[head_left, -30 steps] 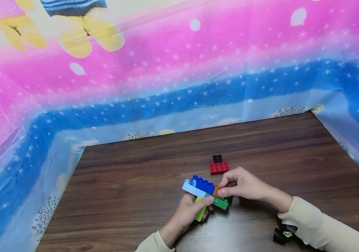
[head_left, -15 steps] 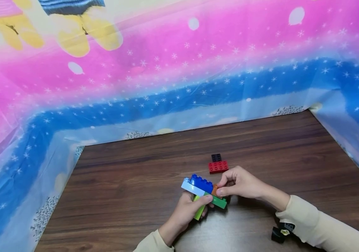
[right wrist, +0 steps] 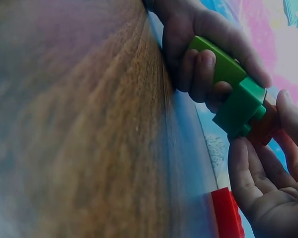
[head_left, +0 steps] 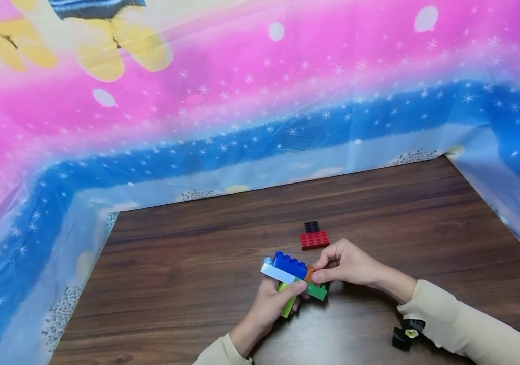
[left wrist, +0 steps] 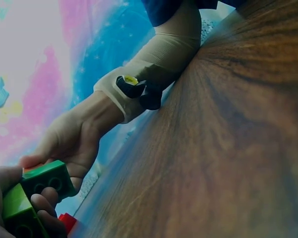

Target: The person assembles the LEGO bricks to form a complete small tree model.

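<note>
Orange brick point(head_left: 308, 274) sits just right of the blue brick point(head_left: 289, 266) above the worktop point(head_left: 186, 263), pinched by your right fingers point(head_left: 330, 252), while your left fingers point(right wrist: 203, 74) grip the joined bricks point(head_left: 316, 291), likely to steady them.

Orange brick point(head_left: 309, 274): partly hidden by right hand point(head_left: 350, 264)
Lime brick point(head_left: 288, 307): partly covered by left hand point(head_left: 271, 300)
Red brick point(right wrist: 225, 213): cut by right wrist view's lower edge
Tabletop point(right wrist: 89, 129): blurred, same view
</note>
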Motion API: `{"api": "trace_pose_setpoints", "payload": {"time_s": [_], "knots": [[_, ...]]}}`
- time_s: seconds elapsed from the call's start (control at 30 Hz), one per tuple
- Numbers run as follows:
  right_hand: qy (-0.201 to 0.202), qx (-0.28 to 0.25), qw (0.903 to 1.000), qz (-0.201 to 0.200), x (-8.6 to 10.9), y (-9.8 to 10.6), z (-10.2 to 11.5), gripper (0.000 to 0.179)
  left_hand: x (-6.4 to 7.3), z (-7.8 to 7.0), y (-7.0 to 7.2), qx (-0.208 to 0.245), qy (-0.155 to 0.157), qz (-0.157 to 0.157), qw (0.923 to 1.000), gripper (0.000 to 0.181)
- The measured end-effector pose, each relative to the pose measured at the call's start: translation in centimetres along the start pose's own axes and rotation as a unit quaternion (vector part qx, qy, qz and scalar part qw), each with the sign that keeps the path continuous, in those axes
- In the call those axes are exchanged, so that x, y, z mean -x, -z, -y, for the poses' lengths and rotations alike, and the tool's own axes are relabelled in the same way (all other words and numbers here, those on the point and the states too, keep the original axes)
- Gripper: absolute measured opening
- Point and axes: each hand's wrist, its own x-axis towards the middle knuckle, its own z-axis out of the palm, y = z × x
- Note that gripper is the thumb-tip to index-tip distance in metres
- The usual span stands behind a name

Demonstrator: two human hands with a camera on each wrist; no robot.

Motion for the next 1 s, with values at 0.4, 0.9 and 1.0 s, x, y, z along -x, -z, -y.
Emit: {"api": "trace_pose_setpoints", "payload": {"time_s": [0.4,0.9,1.0], "knots": [[0.027,-0.003,0.9996,-0.012,-0.2,-0.5,0.0,0.008,0.0,0.0,0.4,-0.011,0.006,-0.004,0.9999,0.027],[0.041,0.073,0.9963,-0.017,-0.4,1.3,0.3,0.011,0.0,-0.1,0.1,0.007,0.017,0.001,0.9998,0.036],[0.023,0.122,0.9898,-0.07,-0.2,2.1,0.5,0.016,0.1,0.0,-0.1,0.018,0.023,-0.012,0.9995,0.034]]}}
